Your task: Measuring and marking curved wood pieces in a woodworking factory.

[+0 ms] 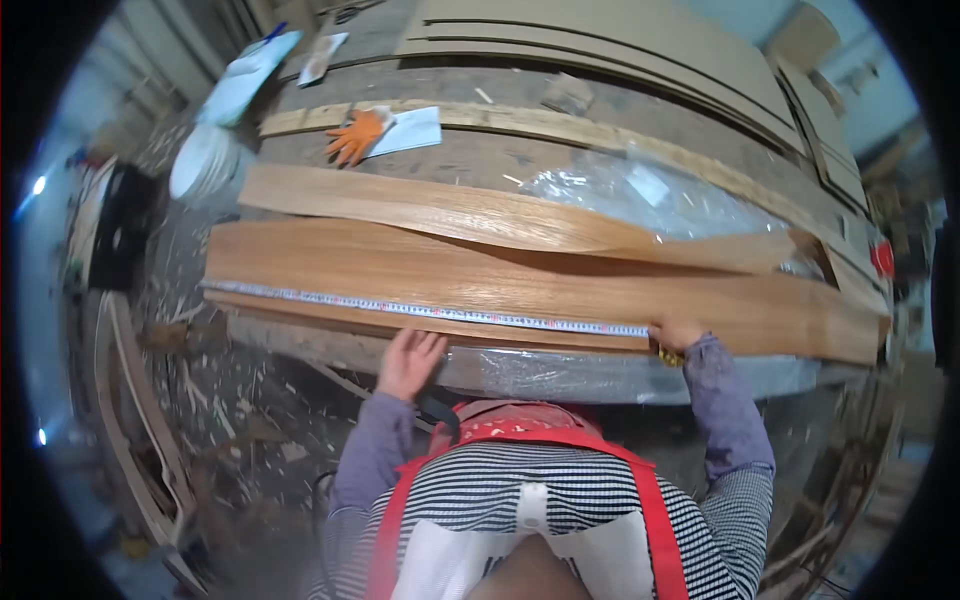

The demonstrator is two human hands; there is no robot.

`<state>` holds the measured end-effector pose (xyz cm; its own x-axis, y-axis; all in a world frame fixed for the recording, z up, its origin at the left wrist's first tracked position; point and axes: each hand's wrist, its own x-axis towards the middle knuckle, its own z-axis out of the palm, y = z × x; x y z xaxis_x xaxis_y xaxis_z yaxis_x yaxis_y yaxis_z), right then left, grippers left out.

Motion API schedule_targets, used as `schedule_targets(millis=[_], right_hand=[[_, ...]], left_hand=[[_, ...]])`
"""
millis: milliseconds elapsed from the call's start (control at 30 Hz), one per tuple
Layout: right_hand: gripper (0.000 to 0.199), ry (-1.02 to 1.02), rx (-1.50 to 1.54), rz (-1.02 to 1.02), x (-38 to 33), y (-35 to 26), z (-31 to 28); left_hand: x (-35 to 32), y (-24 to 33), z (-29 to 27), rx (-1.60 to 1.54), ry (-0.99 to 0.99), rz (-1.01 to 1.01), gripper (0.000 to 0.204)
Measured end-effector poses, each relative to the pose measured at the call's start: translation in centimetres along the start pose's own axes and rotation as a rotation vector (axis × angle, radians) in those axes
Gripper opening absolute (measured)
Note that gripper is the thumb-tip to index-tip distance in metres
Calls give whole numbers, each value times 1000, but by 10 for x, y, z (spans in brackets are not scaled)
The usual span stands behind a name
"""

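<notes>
A long sheet of brown wood veneer (330, 250) lies across the bench in front of me. Along its near edge runs an extended white tape measure (470, 316), reaching from the sheet's left end to my right hand (680, 333). That hand is closed around the tape's body, and a bit of yellow shows beneath the fingers. My left hand (411, 363) rests with fingers stretched out against the near edge of the veneer, below the tape, holding nothing. Behind lies a second, wavy veneer strip (430, 205), partly over the first sheet.
Clear plastic wrapping (590, 190) lies under the far strip; more plastic (600, 375) hangs along the near edge. An orange glove (352, 138) and papers (412, 132) lie by a wooden batten (500, 120). Stacked boards (600, 35) stand behind. A white bucket (205, 165) is left.
</notes>
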<state>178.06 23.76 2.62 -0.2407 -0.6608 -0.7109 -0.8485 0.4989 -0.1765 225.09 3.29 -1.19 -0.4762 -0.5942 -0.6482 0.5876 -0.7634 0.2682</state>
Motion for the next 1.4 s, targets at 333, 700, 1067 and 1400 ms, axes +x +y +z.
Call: schedule_targets(millis=[333,700,1067,1400], right_hand=[[27,-28,-192,-290,38,25,15],[29,5,-243,-315,28,13,10],[28,156,136,-236,6,29,10],[28,128,240,-344,-36,132,3]], left_hand=[[9,-223,86,12,5,-25,18],[64,-302,99,153,187,-160,26],[61,-291,111,350,238,-74,18],[57,-296,104,292,135,-31,19]])
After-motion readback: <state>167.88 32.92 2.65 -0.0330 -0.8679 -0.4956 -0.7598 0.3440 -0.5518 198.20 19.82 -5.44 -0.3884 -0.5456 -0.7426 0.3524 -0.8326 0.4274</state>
